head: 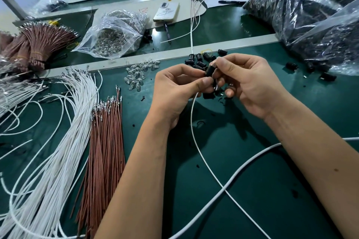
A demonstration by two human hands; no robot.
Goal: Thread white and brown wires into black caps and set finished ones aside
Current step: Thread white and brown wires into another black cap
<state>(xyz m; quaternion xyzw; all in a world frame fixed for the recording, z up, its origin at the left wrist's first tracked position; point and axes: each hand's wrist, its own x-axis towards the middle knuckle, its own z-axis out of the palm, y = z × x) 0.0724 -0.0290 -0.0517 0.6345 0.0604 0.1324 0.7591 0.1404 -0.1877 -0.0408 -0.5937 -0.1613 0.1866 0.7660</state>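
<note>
Both hands meet above the green mat, pinching one black cap [210, 71] between them. My left hand [178, 87] holds its lower side with thumb and fingers. My right hand [246, 81] pinches its top. A thin white wire [196, 145] hangs from the cap and trails toward me across the mat. Loose black caps [200, 60] lie just behind the hands. White wires [58, 137] and brown wires [105, 141] lie in bundles at the left. Finished wired caps [196, 6] rest at the back centre.
Small clear bulbs [136, 77] are scattered left of the hands, with a bag of them [114, 35] behind. Big plastic bags of black caps [318, 17] fill the right. A phone [167, 11] lies at the back. A thick white cable [242, 169] crosses the near mat.
</note>
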